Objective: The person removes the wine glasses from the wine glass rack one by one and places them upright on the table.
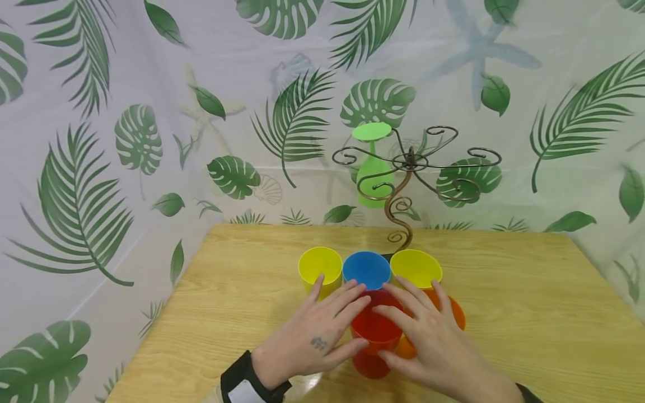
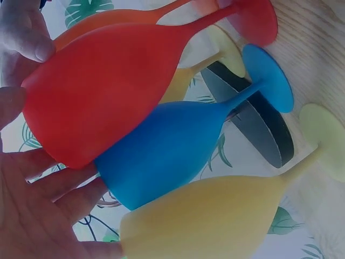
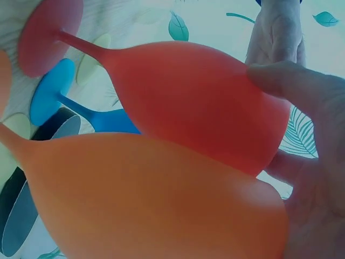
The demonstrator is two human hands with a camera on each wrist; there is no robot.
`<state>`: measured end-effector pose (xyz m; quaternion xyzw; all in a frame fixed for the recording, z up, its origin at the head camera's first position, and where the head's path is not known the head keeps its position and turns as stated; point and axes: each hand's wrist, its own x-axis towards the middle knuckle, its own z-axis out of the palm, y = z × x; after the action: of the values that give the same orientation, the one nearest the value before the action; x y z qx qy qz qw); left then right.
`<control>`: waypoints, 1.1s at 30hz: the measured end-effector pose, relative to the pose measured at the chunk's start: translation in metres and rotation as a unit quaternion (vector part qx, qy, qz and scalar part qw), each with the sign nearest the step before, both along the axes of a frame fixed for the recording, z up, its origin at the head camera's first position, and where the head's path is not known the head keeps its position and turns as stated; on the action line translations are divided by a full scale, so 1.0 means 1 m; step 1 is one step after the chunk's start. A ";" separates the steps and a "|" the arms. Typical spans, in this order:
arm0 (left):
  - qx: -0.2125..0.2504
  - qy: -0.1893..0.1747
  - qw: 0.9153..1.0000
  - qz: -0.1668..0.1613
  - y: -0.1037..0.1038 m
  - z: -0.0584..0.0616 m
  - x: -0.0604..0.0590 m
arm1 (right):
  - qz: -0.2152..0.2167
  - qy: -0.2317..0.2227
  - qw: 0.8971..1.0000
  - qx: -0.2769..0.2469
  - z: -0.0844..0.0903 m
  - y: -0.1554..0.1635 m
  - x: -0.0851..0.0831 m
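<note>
Centrally, near the front edge of the wooden table, stands a red goblet, upright on its round foot, with both hands about its bowl. The left hand lies against the goblet's left side, thumb low on the bowl and fingers stretched nearly straight over the rim; the left wrist view shows the palm spread and the fingers only lightly bent, so it touches rather than clasps. The right hand mirrors it from the other side, thumb pressed on the bowl, as the right wrist view shows, and fingers extended across the rim, again not curled round.

Room is tight here. An orange goblet stands touching or just beside the red one under the right hand. Behind, a blue goblet sits just beside the red rim, flanked by a yellow goblet on the left and a yellow-green goblet on the right; the left index fingertip reaches the yellow one.

Open tabletop lies to the left and right of the cluster. Behind the goblets rises a scrolled wire rack, its dark base just behind the blue goblet, with a green goblet hanging upside down from a left arm. A leaf-printed cloth backs the table.
</note>
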<state>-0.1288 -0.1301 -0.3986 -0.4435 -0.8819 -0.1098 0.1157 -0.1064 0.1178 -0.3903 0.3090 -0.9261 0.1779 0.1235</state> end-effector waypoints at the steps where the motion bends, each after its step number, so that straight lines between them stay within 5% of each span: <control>1: -0.002 -0.001 1.000 0.000 0.000 0.001 0.000 | 0.003 0.006 1.000 -0.007 -0.001 0.000 0.000; 11: -0.004 -0.011 1.000 -0.008 0.000 0.007 0.002 | 0.045 0.059 0.997 -0.033 -0.002 0.001 0.002; 21: 0.055 -0.069 0.995 -0.035 -0.005 0.023 -0.006 | 0.074 0.022 0.994 -0.075 0.013 0.005 0.000; 27: 0.097 -0.065 0.993 -0.032 -0.014 0.042 -0.020 | 0.093 -0.018 0.990 -0.108 0.030 0.010 -0.010; 33: 0.100 -0.118 0.988 0.029 -0.027 0.068 -0.050 | 0.109 -0.046 0.986 -0.119 0.053 0.019 -0.045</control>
<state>-0.1790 -0.1569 -0.3302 -0.3882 -0.8862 -0.2460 0.0577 -0.1512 0.1368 -0.3373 0.3829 -0.8636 0.3134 0.0967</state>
